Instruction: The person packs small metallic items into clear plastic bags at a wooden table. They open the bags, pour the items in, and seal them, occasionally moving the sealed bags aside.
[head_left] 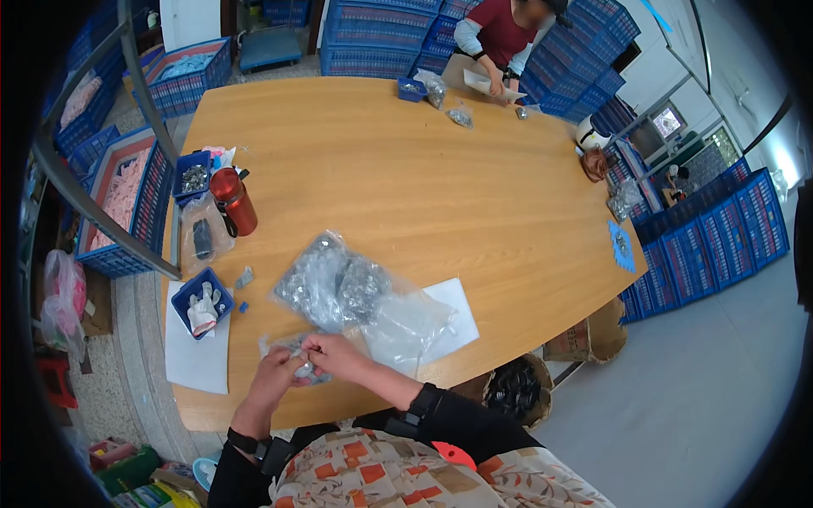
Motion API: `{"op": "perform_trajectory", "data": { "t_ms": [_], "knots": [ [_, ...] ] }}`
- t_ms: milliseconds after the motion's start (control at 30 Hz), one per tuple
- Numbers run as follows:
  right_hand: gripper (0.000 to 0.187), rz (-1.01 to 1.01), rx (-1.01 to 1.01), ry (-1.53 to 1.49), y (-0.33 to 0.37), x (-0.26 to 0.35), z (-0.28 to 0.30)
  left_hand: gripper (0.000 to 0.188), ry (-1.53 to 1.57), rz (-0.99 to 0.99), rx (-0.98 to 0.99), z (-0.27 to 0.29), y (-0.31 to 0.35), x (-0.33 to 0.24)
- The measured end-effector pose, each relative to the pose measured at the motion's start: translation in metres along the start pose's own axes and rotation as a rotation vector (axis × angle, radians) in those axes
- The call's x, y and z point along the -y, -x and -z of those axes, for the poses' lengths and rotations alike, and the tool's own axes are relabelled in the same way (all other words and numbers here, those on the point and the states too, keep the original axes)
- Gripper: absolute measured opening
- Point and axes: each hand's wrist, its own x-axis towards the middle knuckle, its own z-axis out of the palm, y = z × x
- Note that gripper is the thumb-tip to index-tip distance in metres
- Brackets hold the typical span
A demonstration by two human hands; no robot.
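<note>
At the near edge of the wooden table point(406, 182), my left hand point(273, 378) and my right hand point(337, 357) meet over a small clear plastic bag point(320, 375) with greyish contents. The fingers of both are closed on it, pinching close together; the exact grip is partly hidden. Just beyond them lies a large clear bag point(326, 284) full of small shiny metal parts. Its loose, flat end spreads to the right over a white sheet point(461, 317). Left of my hands, a blue bin point(179, 303) holds white gloves point(203, 310) on another white sheet point(196, 364).
A red flask point(235, 203) stands at the left, beside a blue bin of metal parts point(194, 178). Across the table a person point(500, 38) handles a paper sheet near several small bags. Stacked blue crates point(711, 245) line the right; an open carton point(517, 389) is below.
</note>
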Motion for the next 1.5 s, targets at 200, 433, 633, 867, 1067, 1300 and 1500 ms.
{"op": "perform_trajectory", "data": {
  "t_ms": [200,433,633,867,1067,1300,1500],
  "knots": [
    [0.018,0.053,-0.106,-0.062,0.007,0.014,-0.002,0.037,-0.016,0.025,-0.156,-0.008,-0.003,-0.005],
    [0.018,-0.006,-0.018,-0.122,-0.008,0.005,0.01,0.034,-0.175,-0.206,-0.316,-0.026,-0.001,-0.003],
    [0.012,0.066,-0.086,-0.18,-0.008,0.006,0.008,0.032,-0.185,-0.176,-0.252,-0.012,-0.007,-0.003],
    [0.007,0.125,-0.202,-0.196,-0.011,-0.011,-0.003,0.033,-0.078,-0.081,-0.19,-0.008,-0.014,0.008],
    [0.011,0.112,-0.166,-0.18,-0.011,-0.005,-0.004,0.034,-0.003,0.053,-0.115,-0.005,-0.009,-0.019],
    [0.022,0.41,-0.343,0.342,0.018,0.016,-0.012,0.037,-0.054,-0.081,-0.173,-0.008,-0.006,-0.017],
    [0.02,0.316,-0.304,0.471,0.022,0.042,-0.021,0.036,-0.111,-0.209,-0.251,-0.006,-0.002,-0.005]
  ]
}}
